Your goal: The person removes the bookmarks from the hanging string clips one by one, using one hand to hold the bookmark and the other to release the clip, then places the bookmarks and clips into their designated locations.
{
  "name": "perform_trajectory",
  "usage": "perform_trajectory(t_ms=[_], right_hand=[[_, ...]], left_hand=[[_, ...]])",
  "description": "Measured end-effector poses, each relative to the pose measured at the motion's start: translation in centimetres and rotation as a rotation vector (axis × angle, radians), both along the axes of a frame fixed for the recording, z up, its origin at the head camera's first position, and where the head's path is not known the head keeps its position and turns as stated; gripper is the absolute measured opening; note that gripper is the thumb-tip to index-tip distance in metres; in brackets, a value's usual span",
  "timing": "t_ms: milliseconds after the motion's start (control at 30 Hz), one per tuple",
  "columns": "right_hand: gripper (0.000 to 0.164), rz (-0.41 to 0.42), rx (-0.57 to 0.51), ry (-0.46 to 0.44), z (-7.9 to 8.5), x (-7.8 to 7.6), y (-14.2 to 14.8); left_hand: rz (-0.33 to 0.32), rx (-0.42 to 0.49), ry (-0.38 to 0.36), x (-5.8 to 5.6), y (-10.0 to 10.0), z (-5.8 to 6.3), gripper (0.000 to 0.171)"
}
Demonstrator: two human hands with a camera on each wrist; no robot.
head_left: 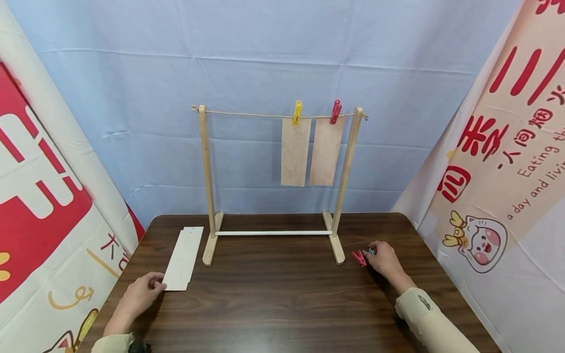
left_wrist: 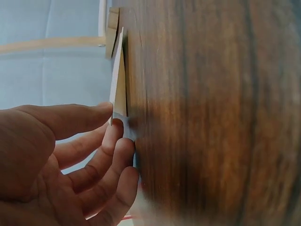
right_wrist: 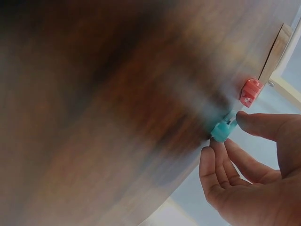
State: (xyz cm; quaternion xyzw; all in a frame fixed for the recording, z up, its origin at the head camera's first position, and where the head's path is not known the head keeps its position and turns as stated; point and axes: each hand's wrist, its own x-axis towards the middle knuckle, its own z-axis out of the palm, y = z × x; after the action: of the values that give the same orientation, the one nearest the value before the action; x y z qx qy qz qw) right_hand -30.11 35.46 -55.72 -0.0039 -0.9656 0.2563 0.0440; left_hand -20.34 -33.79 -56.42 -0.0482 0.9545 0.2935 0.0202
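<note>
At the table's left, white paper cards (head_left: 184,257) lie in a small overlapping stack. My left hand (head_left: 140,296) pinches the near corner of the top card (left_wrist: 117,80) between thumb and index finger, and that edge is tilted up off the card below. On the right side, my right hand (head_left: 386,263) holds a teal clothespin (right_wrist: 223,131) between the thumb and fingers, low at the tabletop. A pink clothespin (head_left: 359,258) lies just to its left, apart from the fingers in the right wrist view.
A wooden rack (head_left: 205,166) stands at the back with a string (head_left: 247,115) across its top. Toward the right end, a yellow clothespin (head_left: 297,113) and a red clothespin (head_left: 336,112) each hold a hanging card (head_left: 295,154). Printed banners (head_left: 499,147) flank the brown table (head_left: 265,294).
</note>
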Motion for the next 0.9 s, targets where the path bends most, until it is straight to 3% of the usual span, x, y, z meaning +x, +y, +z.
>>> perform_trajectory(t_ms=[900], right_hand=[[0.035, 0.008, 0.010, 0.067, 0.71, 0.11, -0.28]], left_hand=[[0.038, -0.002, -0.036, 0.31, 0.35, 0.20, 0.038]])
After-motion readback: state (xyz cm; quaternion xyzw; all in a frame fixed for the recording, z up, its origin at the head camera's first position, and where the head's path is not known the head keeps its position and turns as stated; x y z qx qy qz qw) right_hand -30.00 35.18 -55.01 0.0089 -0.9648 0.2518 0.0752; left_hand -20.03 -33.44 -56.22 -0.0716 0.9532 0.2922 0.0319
